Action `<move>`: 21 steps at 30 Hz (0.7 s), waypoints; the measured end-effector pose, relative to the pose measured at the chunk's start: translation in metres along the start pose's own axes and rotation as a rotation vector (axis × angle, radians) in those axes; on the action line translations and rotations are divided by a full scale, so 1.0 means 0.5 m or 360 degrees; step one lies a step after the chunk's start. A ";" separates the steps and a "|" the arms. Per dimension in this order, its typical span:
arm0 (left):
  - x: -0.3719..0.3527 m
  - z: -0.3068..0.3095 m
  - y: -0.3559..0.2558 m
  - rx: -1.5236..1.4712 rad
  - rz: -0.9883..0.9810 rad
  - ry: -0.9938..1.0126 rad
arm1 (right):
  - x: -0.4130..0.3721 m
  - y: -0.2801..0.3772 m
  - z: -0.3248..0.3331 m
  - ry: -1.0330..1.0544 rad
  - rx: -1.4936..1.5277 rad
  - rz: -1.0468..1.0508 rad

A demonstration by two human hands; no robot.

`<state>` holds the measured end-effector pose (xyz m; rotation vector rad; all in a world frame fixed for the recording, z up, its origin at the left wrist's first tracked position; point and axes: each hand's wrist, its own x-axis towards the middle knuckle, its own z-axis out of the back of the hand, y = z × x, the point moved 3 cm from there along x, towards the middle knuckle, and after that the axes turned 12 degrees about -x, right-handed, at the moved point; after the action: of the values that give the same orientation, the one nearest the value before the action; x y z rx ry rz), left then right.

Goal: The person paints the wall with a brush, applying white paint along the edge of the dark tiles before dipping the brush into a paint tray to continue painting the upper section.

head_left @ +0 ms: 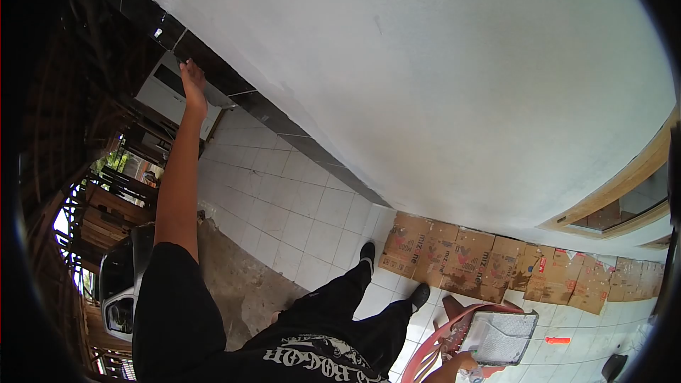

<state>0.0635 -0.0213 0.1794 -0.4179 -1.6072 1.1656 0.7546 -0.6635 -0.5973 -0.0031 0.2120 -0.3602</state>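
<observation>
My left arm stretches up and away, and my left hand is at the dark tile strip along the edge of the white wall. Its fingers are extended, and nothing shows in them. Low on the right, my right hand is closed at the near corner of a paint tray, and I cannot tell what it grips. The tray, whitish inside, sits over a red plastic chair. A thin wire rod crosses it to an orange handle, like that of a paint roller.
Flattened cardboard lies along the wall's foot on white floor tiles. A wood-framed window is set in the wall at right. A white cabinet stands beyond my left hand. Part of a car shows at lower left, beside rough concrete.
</observation>
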 end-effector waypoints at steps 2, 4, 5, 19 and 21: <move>-0.002 0.001 0.001 0.0009 -0.0026 0.0019 | -0.010 0.005 0.004 0.0074 0.0095 -0.0047; -0.006 0.002 0.003 0.0003 -0.0016 0.0010 | -0.008 -0.004 0.016 0.0146 0.0186 -0.0101; -0.004 0.000 0.001 -0.0006 -0.0014 0.0000 | -0.012 -0.002 0.018 0.0186 0.0237 -0.0129; -0.014 -0.007 0.025 -0.0004 -0.0139 0.0066 | -0.112 0.071 0.224 0.0527 0.1039 -0.0457; -0.014 0.005 0.038 0.0003 -0.0209 0.0078 | -0.075 0.071 0.274 0.0548 0.1184 -0.0468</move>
<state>0.0585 -0.0191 0.1596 -0.3319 -1.5669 1.0502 0.7612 -0.6218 -0.4569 0.7725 0.4095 -0.7169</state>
